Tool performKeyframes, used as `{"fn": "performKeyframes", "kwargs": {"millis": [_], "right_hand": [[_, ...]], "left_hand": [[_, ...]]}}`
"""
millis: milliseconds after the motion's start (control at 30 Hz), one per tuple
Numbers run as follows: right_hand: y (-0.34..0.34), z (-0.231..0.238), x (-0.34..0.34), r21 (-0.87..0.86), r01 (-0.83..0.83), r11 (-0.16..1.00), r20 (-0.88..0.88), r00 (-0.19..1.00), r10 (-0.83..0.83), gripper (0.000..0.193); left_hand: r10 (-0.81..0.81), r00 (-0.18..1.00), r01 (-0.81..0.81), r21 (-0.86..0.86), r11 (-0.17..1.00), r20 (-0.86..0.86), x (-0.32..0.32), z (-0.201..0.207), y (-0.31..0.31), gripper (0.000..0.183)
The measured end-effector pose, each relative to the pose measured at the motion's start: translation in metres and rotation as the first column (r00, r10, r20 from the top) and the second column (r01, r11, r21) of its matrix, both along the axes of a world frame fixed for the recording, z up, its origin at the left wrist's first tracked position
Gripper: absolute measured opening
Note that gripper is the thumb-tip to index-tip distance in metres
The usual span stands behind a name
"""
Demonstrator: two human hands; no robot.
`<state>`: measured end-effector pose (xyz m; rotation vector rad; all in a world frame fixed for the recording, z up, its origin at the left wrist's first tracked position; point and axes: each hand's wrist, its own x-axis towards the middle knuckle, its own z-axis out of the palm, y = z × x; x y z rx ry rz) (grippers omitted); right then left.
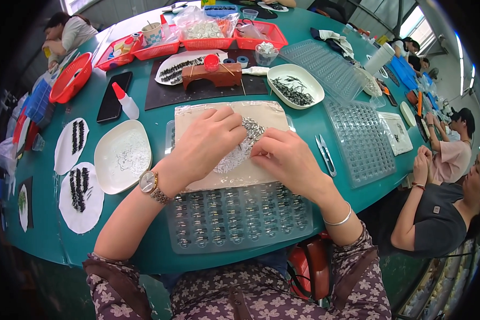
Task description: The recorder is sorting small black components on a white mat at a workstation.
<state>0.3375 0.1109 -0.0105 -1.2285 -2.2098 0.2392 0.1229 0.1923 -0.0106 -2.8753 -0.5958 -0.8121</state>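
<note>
My left hand [210, 140], with a watch [149, 182] on its wrist, is bent over the beige board [200, 184] with its fingers curled together. From the right, my right hand [287, 159] reaches in, thumb and fingers pinched. Between the two lies a pile of small silvery pieces [253, 129], with white bits [230, 161] at its near side. Whatever either hand pinches is too small or hidden to make out. Under the board's near edge sits a clear plastic tray [240, 248], its rows of pockets filled with small dark and metallic parts.
Left are a white dish [104, 176], a glue bottle [128, 104] and a phone [113, 98]. Beyond the board stand a brown arched block [212, 77] and a dish of dark slivers [296, 89]. Thread snips [325, 154] and another pocketed tray [361, 144] lie right. A person [437, 213] sits close by.
</note>
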Motion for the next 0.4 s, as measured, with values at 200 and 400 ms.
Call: {"fn": "performKeyframes", "kwargs": {"millis": [200, 400], "right_hand": [[0.002, 0.002, 0.009, -0.076, 0.039, 0.996, -0.082, 0.996, -0.045, 0.008], [0.003, 0.000, 0.009, -0.088, 0.030, 0.996, -0.087, 0.996, -0.037, 0.005]], "left_hand": [[0.031, 0.999, -0.027, -0.191, 0.981, 0.020, 0.000, 0.009, -0.002, 0.009], [0.243, 0.970, -0.113, -0.861, 0.496, 0.013, -0.009, 0.027, -0.018, 0.027]]}}
